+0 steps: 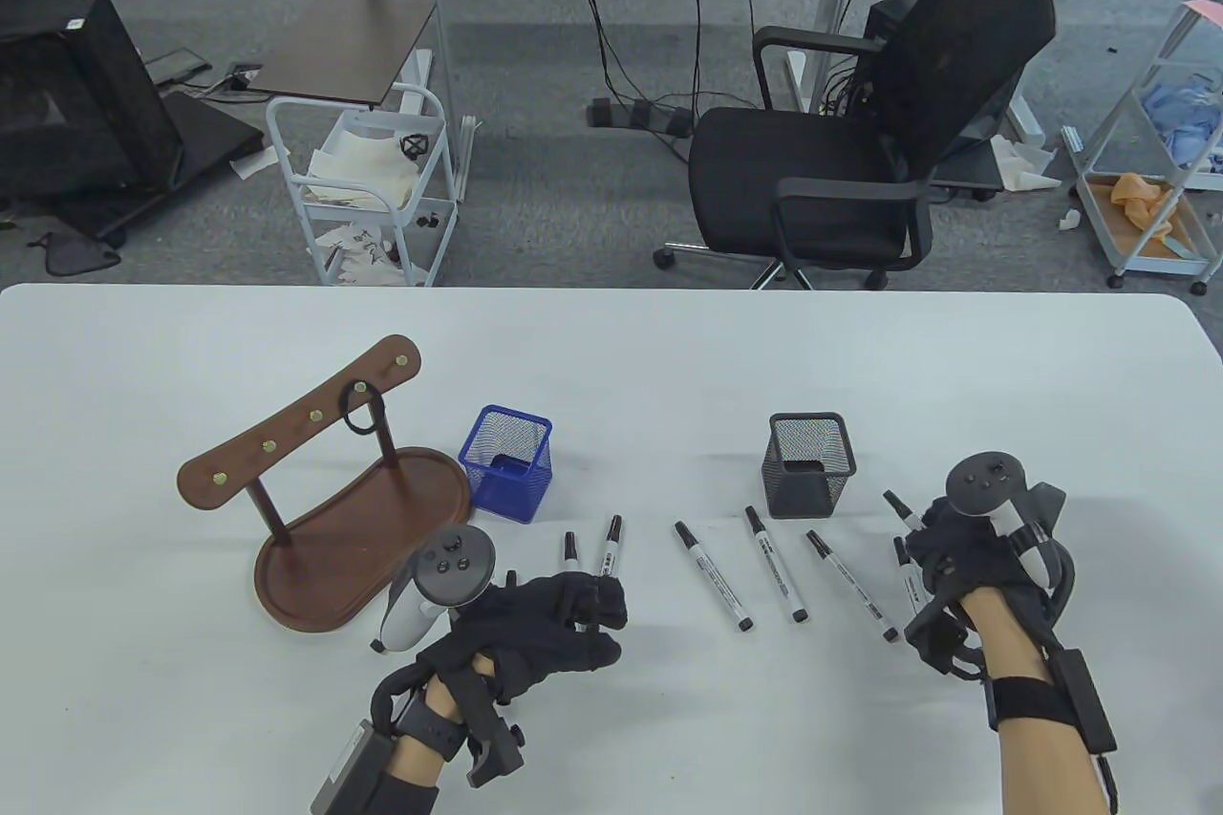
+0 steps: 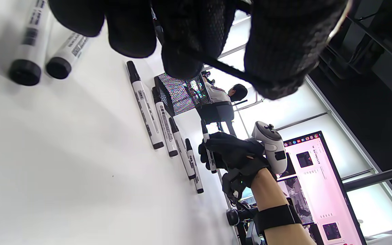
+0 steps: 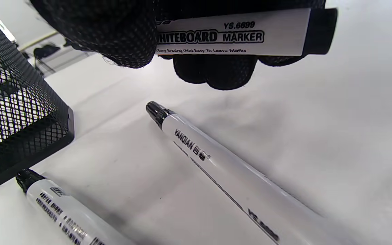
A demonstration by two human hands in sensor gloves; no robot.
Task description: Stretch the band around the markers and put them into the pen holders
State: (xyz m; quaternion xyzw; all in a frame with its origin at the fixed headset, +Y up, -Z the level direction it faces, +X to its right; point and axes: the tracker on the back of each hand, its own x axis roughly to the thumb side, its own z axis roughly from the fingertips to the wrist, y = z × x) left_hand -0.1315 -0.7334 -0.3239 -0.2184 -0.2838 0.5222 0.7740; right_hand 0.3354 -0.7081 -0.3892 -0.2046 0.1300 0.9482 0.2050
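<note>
Far out beyond the left hand (image 1: pixel 535 629) stands the wooden hook stand (image 1: pixel 325 509), one spare black loop (image 1: pixel 361 418) hanging on a peg. Just past that, the blue holder (image 1: pixel 506 461), nothing visible inside. The left hand hovers low over two markers (image 1: pixel 590 557), fingers curled, and the left wrist view shows a thin black band (image 2: pixel 228 69) stretched taut between fingertips — pinched and ready, I'd say. Between the hands, three markers (image 1: pixel 755 571) lie loose on the table, apart from one another. Ahead of the right hand sits the black holder (image 1: pixel 807 461). The right hand (image 1: pixel 965 557) has its fingers wrapped round one marker (image 3: pixel 231 34), lifted clear of the tabletop, with another marker (image 3: pixel 216 160) lying just beneath.

This looks like the gathering step: nothing bundled yet, no marker visible in either holder. The next move calls for collecting several markers side by side into one fist, ends level, so the left hand can widen the band and slip it over them.
</note>
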